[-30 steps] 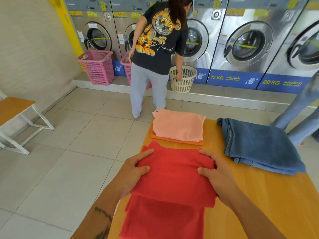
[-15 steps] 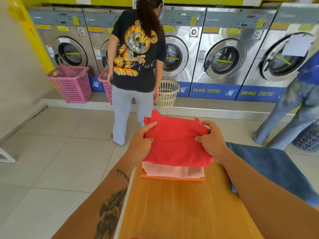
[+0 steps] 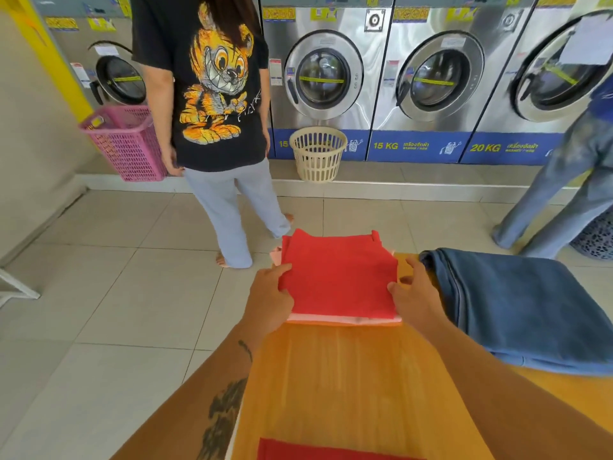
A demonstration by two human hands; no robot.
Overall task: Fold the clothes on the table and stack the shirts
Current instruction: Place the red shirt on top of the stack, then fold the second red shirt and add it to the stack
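A folded red shirt lies on top of a stack of a pink shirt and an orange shirt at the far end of the wooden table. My left hand grips the red shirt's left edge, thumb on top. My right hand rests beside the shirt's right edge with fingers spread, only the thumb tip touching the cloth. Another red garment lies at the table's near edge, mostly cut off.
Folded blue jeans lie right of the stack. A person in a black tiger shirt stands just beyond the table. Washing machines line the wall, with a cream basket and a pink basket. Another person's legs are at right.
Both hands lifted the folded red shirt from the near part of the table, carried it forward and set it on the pink and orange stack. My right hand has loosened its hold.
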